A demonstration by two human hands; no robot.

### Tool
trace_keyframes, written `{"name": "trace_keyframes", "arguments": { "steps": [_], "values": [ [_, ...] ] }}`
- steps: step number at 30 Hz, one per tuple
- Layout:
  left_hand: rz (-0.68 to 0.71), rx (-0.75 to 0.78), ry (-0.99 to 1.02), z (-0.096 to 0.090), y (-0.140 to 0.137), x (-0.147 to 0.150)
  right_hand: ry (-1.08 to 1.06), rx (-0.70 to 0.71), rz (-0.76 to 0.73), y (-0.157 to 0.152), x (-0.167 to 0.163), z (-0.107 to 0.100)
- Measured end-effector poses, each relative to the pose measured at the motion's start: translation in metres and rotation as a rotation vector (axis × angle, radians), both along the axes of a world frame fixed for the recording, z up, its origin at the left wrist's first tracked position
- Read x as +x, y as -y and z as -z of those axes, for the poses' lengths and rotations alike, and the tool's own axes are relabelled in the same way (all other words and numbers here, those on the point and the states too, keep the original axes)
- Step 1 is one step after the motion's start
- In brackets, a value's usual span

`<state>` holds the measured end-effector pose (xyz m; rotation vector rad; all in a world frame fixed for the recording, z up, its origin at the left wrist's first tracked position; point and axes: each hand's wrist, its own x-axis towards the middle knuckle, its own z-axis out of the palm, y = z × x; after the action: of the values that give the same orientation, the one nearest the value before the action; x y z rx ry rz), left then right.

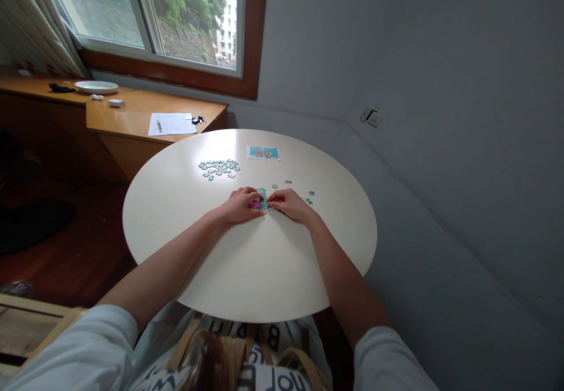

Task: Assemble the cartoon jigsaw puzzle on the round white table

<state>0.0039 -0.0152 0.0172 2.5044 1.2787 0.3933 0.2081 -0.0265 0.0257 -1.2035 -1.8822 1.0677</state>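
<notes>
A partly joined jigsaw puzzle [261,194], teal with a pink patch, lies flat on the white oval table [247,268]. Curled around its left side, my left hand [243,205] has fingers at the far edge and the thumb at the near edge. My right hand [291,204] is pinched at the puzzle's right side, its fingertips on a puzzle piece that they mostly hide. Loose colourful pieces [312,193] are scattered just beyond and to the right of that hand.
A spread of pale-blue puzzle pieces [219,168] lies at the table's far left. Beyond my hands is a small picture sheet [263,153]. A wooden desk [127,122] by the window bears paper [170,124], keys [197,120] and a white plate [97,87]. A wall stands right.
</notes>
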Motion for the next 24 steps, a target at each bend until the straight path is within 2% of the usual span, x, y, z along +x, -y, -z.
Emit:
{"name": "trace_keyframes", "arguments": {
  "steps": [24],
  "values": [
    [-0.006, 0.004, -0.01, -0.0006, -0.0007, -0.0003, 0.099, -0.004, -0.014, 0.0017, -0.0003, -0.0047]
  ]
}}
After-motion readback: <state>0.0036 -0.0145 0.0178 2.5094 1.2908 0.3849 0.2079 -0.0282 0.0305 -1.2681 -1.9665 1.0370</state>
